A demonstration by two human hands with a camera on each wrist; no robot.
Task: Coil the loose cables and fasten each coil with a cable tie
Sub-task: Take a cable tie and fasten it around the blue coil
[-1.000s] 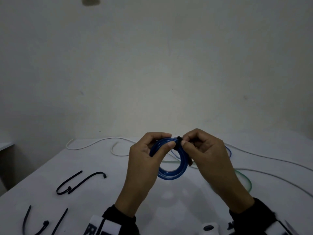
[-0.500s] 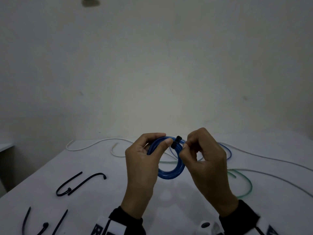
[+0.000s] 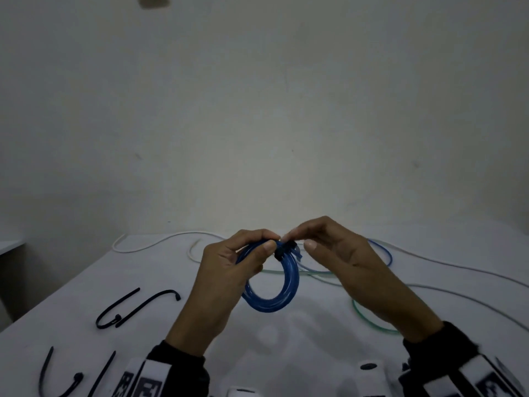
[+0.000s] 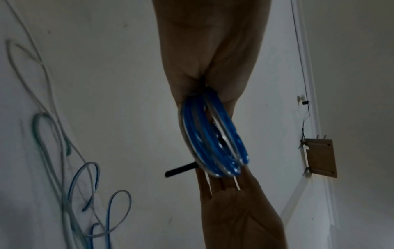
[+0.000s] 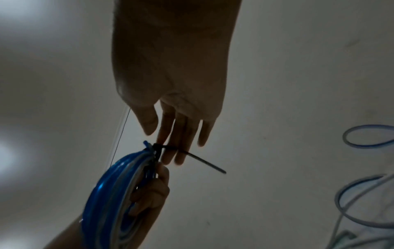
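Blue cable coil (image 3: 270, 293) held upright above table, black cable tie (image 5: 158, 149) cinched round its top (tail sticking out sideways).

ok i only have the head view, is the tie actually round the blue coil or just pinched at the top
Observer: Round it. The right wrist view shows the black cable tie looped about the blue coil.
Operator: where's its tail
Observer: Sticking out free past the right hand, whose fingers are straight, not gripping it.
Operator: and the left
Observer: The left wrist view shows the left hand pinching the coil's strands together at one spot.
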